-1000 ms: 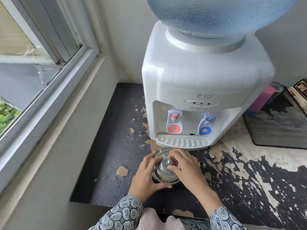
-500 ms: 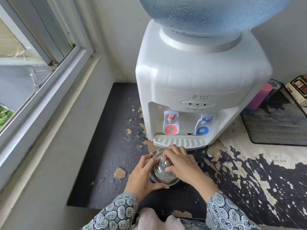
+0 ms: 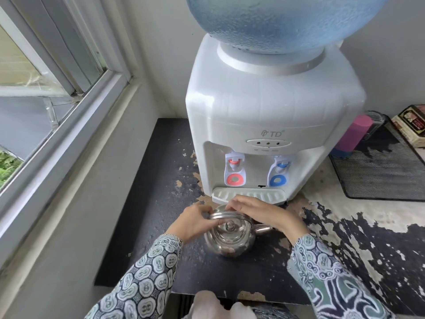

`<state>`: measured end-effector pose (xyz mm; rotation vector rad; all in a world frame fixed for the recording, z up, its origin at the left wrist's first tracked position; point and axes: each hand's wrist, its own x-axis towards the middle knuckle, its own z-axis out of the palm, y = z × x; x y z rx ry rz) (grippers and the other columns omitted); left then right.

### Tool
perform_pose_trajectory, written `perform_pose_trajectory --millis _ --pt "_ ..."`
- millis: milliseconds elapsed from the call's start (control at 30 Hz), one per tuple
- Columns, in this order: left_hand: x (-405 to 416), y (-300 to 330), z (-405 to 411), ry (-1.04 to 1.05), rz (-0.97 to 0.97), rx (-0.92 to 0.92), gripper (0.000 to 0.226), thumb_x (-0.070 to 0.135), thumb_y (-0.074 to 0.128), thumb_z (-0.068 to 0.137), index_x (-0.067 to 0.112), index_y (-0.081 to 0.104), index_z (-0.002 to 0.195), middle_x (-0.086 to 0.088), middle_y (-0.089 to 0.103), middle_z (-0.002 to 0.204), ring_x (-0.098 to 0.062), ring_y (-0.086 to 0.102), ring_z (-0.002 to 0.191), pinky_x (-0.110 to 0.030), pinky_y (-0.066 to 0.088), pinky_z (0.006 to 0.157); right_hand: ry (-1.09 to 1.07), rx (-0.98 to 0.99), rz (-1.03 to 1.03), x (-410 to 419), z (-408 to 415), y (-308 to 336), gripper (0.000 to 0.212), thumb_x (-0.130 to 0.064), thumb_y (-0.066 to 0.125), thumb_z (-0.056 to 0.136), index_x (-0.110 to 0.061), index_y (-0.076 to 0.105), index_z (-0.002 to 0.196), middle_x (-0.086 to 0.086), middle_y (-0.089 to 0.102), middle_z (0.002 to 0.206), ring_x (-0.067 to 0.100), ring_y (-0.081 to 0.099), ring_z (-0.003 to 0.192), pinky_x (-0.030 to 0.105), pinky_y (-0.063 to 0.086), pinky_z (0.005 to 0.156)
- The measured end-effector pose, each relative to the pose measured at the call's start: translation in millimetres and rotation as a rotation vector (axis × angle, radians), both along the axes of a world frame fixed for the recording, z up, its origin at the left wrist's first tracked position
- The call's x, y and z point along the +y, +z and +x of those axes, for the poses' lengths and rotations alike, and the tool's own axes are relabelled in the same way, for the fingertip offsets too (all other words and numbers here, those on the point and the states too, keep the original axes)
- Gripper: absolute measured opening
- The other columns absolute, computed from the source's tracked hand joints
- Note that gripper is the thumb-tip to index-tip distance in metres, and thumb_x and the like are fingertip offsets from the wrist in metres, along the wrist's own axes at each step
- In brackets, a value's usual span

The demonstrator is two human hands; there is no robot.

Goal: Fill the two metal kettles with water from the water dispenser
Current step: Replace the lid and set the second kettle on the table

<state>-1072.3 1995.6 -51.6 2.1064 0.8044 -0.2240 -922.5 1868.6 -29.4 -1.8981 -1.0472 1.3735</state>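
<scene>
A shiny metal kettle (image 3: 230,238) with its knobbed lid on stands on the dark worn counter, just in front of the white water dispenser (image 3: 271,116). Its spout points right. My left hand (image 3: 195,221) grips the left end of the kettle's raised handle (image 3: 226,216). My right hand (image 3: 259,210) holds the handle's right end, close to the drip tray (image 3: 248,194). The dispenser has a red tap (image 3: 234,166) and a blue tap (image 3: 279,169), with a blue water bottle (image 3: 276,19) on top. Only one kettle is in view.
A window (image 3: 46,84) and its sill run along the left wall. To the right of the dispenser stand a pink bottle (image 3: 354,134), a black mesh mat (image 3: 379,173) and a box (image 3: 411,125). The counter paint (image 3: 345,238) is peeling.
My right hand left the lid knob and both hands now hold the raised handle. The kettle's lid and spout have come into view.
</scene>
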Motion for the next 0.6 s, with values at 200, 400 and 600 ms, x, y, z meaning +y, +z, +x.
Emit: perform_pose_trajectory --millis 200,400,600 --pt "-8 -10 -14 0.078 -0.047 -0.115 0.008 0.023 0.065 0.086 0.022 0.062 0.093 0.022 0.044 0.090 0.014 0.049 0.080 0.002 0.043 0.067 -0.112 -0.161 0.131 -32 -10 -19 0.037 -0.049 0.066 0.074 -0.032 0.060 0.106 -0.021 0.059 0.111 -0.017 0.049 0.099 0.003 0.036 0.084" --pt "-17 -19 -20 0.118 0.191 -0.237 0.021 0.018 0.066 0.085 0.018 0.070 0.105 0.011 0.067 0.104 -0.005 0.064 0.094 -0.023 0.050 0.089 -0.122 -0.277 0.215 -38 -10 -26 0.032 -0.032 0.062 0.084 -0.019 0.063 0.113 -0.026 0.050 0.117 -0.033 0.039 0.092 -0.011 0.026 0.075" --pt "-34 0 -17 0.108 0.276 -0.219 0.009 0.039 0.061 0.084 0.035 0.056 0.077 0.007 0.070 0.070 -0.013 0.069 0.072 -0.032 0.056 0.074 -0.090 -0.317 0.223 -54 -10 -2 0.029 -0.031 0.053 0.090 -0.021 0.057 0.117 -0.016 0.056 0.106 -0.009 0.051 0.087 0.001 0.037 0.073"
